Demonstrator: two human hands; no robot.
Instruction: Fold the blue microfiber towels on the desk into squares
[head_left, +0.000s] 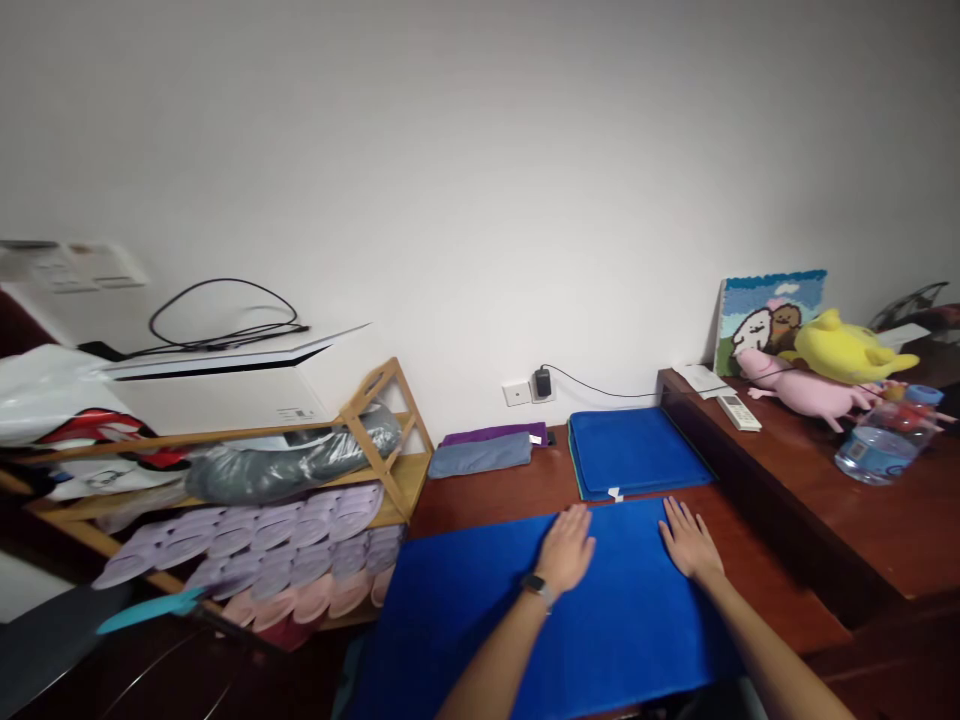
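Note:
A large blue cloth (480,590) lies spread over the reddish-brown wooden table, its near edge reaching the front. My left hand (567,548), with a dark watch (537,584) at the wrist, rests flat on the cloth near its far edge. Flat at the cloth's far right part is my right hand (690,538), fingers stretched. Just beyond the hands sits a stack of folded blue cloths (637,450) with a small white tag. Farther left are a folded grey-blue cloth (480,455) and a purple cloth (495,433) behind it.
On the left stands a wooden rack (409,480) with lilac and pink slippers (315,520) and a white box (217,395). The raised right surface holds a remote (739,412), plush toys (802,388) and a water bottle (881,450). A black charger (543,382) is plugged into the wall.

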